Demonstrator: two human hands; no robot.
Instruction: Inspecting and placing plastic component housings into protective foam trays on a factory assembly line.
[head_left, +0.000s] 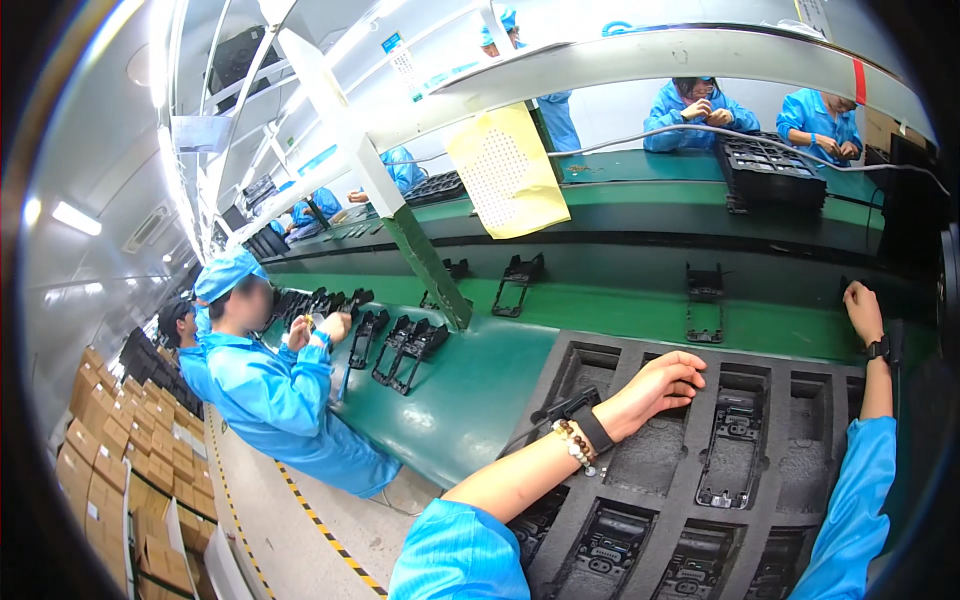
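Note:
My left hand (655, 395) hovers over a dark grey foam tray (690, 470), its fingers loosely bent and apart, holding nothing I can see. Below it is a tray pocket without a part. Beside that pocket lies a black plastic frame (735, 440), and several similar black parts (612, 540) fill the near pockets. Out at the far right, my right hand (864, 308) reaches over the green belt (620, 320). Its fingers close at the edge of a small dark thing, mostly hidden, whose kind I cannot make out.
Black frames (705, 300) stand spaced along the belt, with more (410, 350) on the green table at left. A co-worker in blue (270, 390) sits there. A post (425, 250) and yellow sheet (508, 170) rise ahead. Stacked black trays (770, 175) stand across the line.

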